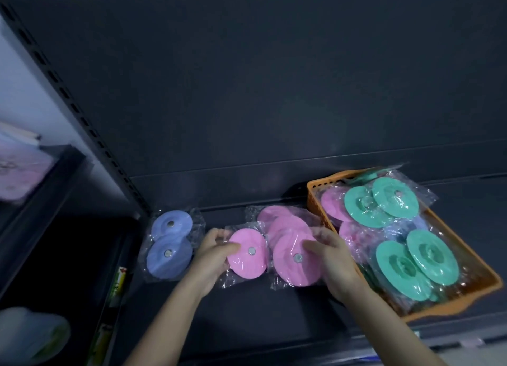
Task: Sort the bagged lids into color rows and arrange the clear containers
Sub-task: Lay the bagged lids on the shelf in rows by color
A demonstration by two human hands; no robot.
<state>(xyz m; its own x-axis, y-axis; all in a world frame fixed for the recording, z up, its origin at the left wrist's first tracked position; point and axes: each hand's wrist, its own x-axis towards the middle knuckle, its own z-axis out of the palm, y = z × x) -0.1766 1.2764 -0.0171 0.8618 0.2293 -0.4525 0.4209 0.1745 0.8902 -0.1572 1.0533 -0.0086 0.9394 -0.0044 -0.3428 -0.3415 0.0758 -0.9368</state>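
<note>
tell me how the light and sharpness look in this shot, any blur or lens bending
Head view: dim, bluish light, the shelf back nearly black; small glints on the bagged pink lids and green lids; the left hand and right hand are slightly soft; the left-edge goods are smeared; the shelf upright leans, wide-angle distortion.

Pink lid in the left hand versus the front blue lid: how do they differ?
The pink lid is pink, the front blue lid pale blue. The left hand grips the pink lid; the front blue lid lies untouched on the shelf. Both are bagged discs with a metal centre stud.
</note>
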